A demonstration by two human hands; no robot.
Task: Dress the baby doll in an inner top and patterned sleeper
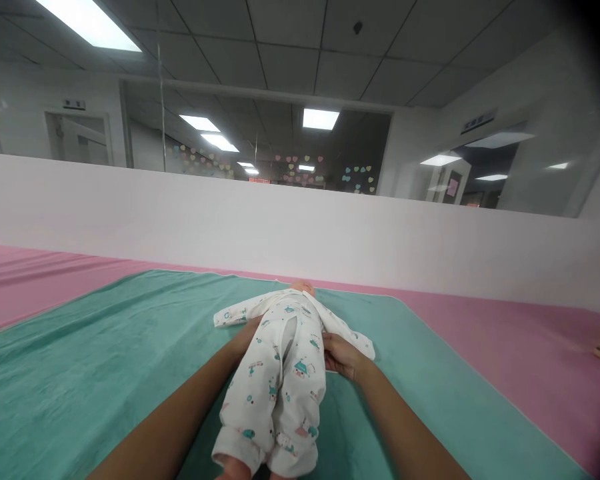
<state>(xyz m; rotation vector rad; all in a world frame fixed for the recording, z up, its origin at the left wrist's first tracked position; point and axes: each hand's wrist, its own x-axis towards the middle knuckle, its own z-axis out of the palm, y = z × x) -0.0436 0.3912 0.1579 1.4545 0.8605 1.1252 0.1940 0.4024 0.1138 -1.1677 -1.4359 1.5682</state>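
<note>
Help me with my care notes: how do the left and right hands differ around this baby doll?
The left hand is mostly hidden behind the baby doll's white sleepsuit, while the right hand shows whole, its fingers against the suit. Both are bare, at the doll's middle.

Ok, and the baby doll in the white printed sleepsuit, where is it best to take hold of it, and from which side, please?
Probably the middle of the body, from both sides: the baby doll in its white printed sleepsuit lies straight on the teal towel, arms spread, and the trunk sits between the left hand and right hand.
</note>
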